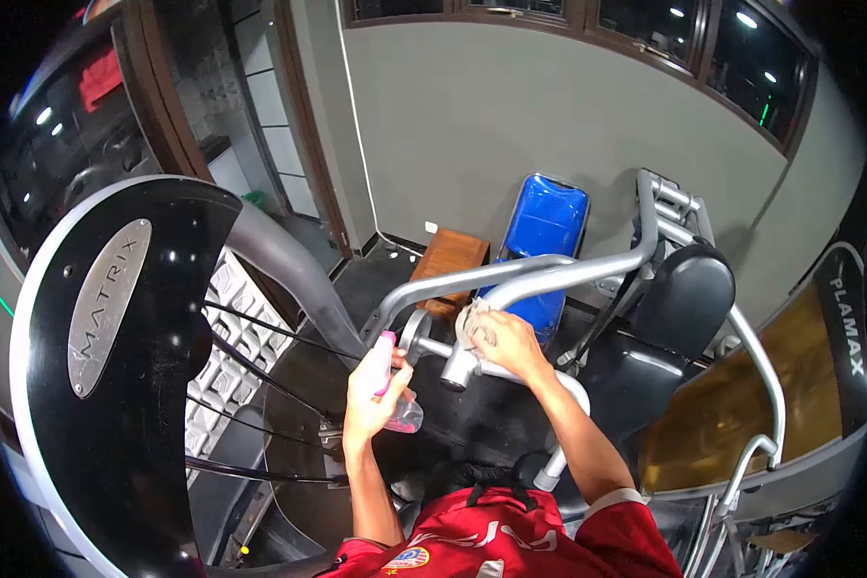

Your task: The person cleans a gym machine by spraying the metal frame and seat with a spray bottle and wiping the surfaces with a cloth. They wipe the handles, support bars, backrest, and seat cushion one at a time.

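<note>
My left hand (368, 397) is wrapped round a spray bottle (407, 416) with a pink and white trigger head and a clear body. A crumpled greyish cloth (469, 326) is under my right hand (507, 343), pressed against a silver metal tube (460, 366) of the gym machine. The fingers of that hand curl over cloth and tube together. Between my hands, a round disc-shaped part (415, 332) sits on the machine's frame, close to the bottle's head.
A black weight-stack cover (125, 405) marked MATRIX rises at left, with black cables running from it. The machine's black padded seat (636, 371) and backrest (689, 299) are at right. Behind stand a blue folded chair (546, 217) and a wooden stool (450, 255).
</note>
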Available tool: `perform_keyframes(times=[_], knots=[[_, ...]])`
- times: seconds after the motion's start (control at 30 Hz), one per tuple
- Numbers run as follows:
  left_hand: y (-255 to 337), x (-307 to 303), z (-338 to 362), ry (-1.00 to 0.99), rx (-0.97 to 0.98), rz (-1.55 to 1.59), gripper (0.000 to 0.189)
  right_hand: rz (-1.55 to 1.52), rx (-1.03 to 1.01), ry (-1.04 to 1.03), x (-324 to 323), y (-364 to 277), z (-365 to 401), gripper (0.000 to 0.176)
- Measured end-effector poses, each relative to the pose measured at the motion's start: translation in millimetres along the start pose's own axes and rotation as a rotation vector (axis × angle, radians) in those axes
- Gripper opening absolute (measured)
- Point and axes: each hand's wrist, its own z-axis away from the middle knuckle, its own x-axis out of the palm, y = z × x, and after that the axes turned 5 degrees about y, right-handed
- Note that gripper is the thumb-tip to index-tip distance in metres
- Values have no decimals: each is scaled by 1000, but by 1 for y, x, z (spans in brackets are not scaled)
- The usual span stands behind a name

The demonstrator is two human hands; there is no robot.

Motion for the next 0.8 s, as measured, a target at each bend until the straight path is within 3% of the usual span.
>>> perform_keyframes(times=[0.03, 0.1, 0.2, 0.4, 0.57, 0.8], knots=[[0, -1, -1, -9, -18, 7, 36, -1, -10, -6, 7, -2, 3, 28], [-4, -4, -1, 0, -24, 7, 36, 112, -266, 129, 27, -9, 17, 28], [-6, -4, -4, 0, -25, -9, 34, 180, -426, -22, 27, -37, 34, 35], [-5, -3, -5, 45, -16, 46, 33, 178, -416, -49, 25, -46, 55, 29], [-4, -11, -5, 98, 4, 130, 32, 164, -394, -131, 26, -57, 93, 39], [-2, -17, -7, 84, 135, 17, 41, 159, -267, -150, 45, -57, 117, 46]])
